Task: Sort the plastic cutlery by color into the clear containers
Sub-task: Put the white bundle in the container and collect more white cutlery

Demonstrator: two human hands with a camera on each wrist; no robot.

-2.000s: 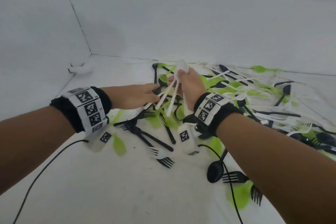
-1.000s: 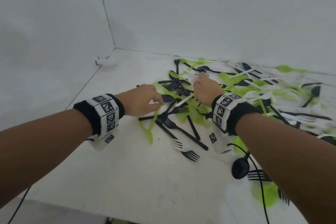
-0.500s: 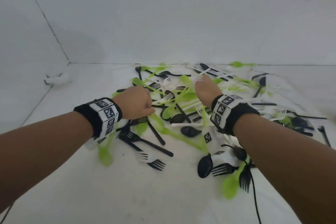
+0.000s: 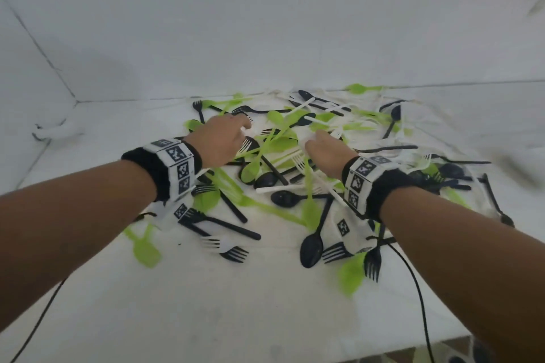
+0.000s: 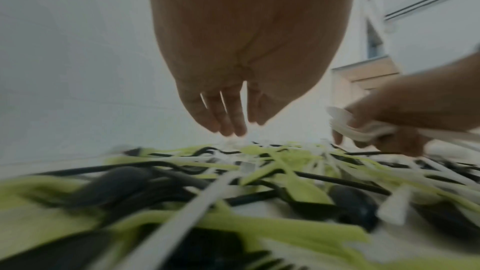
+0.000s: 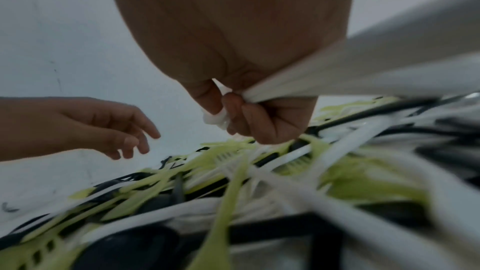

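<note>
Because the sort runs by color, the right hand [image 6: 249,110] keeps a closed grip on a bundle of white cutlery [image 6: 345,69], fingers curled round the gathered handles so several pieces travel as one; in the left wrist view the bundle's working ends fan out past the knuckles at right of frame. The left hand [image 4: 219,141] holds nothing: fingers loosely extended, hovering just above the pile in the upper centre of the head view, probably reaching for another white piece to pass across.

Below both hands the mixed cutlery pile [image 4: 295,162] covers the white desk [image 4: 206,303]: green, black and white forks and spoons crossed over one another, so single pieces must be lifted out of the tangle. A black spoon [image 4: 312,246] and a green spoon [image 4: 146,247] lie apart at the pile's lower edge.

No clear containers show in any view. Judgement: collecting stage, with most of the cutlery unsorted.
</note>
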